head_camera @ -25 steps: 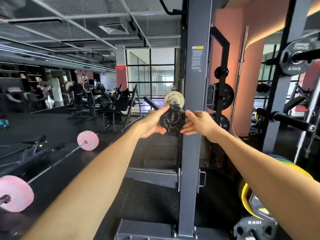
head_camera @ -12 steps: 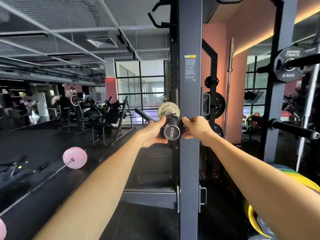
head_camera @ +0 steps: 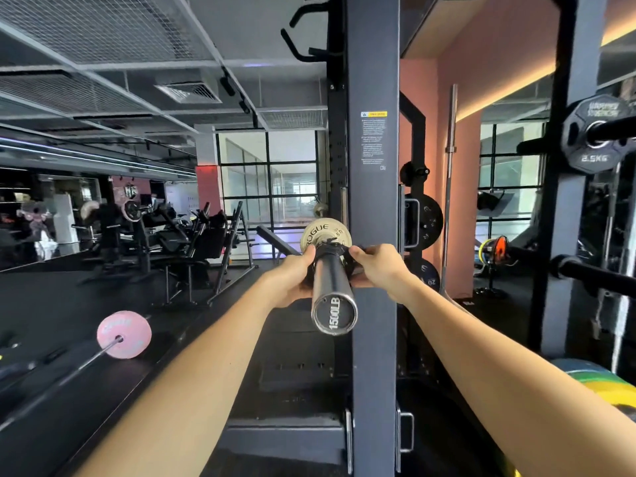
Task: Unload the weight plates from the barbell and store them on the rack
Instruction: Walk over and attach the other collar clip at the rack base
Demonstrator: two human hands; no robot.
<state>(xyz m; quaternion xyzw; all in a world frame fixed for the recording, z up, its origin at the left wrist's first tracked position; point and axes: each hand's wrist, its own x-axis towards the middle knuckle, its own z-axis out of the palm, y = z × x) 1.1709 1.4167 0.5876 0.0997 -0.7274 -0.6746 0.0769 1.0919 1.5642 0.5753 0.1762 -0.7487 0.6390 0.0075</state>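
Saw the dark rack upright [head_camera: 373, 235] first, running twelve to six straight through centre frame. Spotted storage pegs off at three o'clock of it, already loaded with black plates [head_camera: 426, 222]. Picked out the barbell sleeve [head_camera: 333, 287] next, steel, poking toward the camera just at nine o'clock of the upright, end cap stamped 1500LB. Found the left hand [head_camera: 292, 280] at nine o'clock of the sleeve, fingers curled in. Found the right hand [head_camera: 378, 266] at three o'clock, thumb and fingers pinching. Caught both clamped on the black collar [head_camera: 328, 251], ringed round the sleeve. Located the one small pale plate [head_camera: 323, 232], lettered ROGUE, at twelve o'clock of the hands, threaded on the sleeve, hard against the collar's far side.

Judged the plate light for its size, rigid metal, smooth-faced, probably slick on the flats. Reckoned the rim the best hold, fingers behind at nine and three, thumbs in front. Needed the collar off first. Expected a clean slide along the sleeve, given a square pull and no tilt. Rated a dropped plate the main risk near feet.
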